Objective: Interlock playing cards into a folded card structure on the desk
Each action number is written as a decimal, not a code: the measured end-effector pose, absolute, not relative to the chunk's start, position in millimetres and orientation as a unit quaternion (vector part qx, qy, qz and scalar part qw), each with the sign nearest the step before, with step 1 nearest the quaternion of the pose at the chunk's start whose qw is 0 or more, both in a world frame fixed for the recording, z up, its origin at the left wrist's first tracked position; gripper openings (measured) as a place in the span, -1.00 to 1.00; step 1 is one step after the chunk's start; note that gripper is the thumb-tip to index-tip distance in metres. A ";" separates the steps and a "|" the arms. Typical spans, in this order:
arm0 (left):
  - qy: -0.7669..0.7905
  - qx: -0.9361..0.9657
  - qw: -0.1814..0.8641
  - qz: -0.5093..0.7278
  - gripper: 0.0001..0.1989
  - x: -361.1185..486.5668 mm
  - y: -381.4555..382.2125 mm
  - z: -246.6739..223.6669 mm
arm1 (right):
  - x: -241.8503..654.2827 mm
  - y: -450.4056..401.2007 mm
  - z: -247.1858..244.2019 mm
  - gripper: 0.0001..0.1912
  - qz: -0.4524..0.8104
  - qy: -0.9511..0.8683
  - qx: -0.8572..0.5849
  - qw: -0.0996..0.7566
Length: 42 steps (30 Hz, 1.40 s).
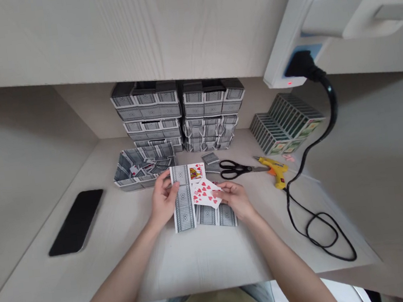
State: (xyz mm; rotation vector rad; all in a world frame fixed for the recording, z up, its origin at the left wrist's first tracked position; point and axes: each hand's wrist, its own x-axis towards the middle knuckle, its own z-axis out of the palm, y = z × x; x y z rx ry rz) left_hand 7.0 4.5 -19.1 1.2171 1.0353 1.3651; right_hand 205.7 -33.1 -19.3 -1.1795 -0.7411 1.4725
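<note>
My left hand is closed on the left edge of a panel of joined playing cards, thumb on top. Most of the panel shows patterned grey backs, and a jack of hearts lies face up at its upper right. Between the thumb and fingers of my right hand is a hearts number card, tilted over the panel's right side. Beneath it, more card backs show, partly covered. Whether the held card touches the panel, I cannot tell.
Black scissors and a yellow glue gun lie to the right, with a black cord. An open card-made box holds loose cards. Stacked card boxes stand behind. A phone lies left; a power strip hangs above.
</note>
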 end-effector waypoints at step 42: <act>0.463 0.591 0.539 0.382 -0.59 7.4 0.2 -16.1 | 205.7 -31.4 -22.9 -0.63 0.598 -0.319 -0.501 0.537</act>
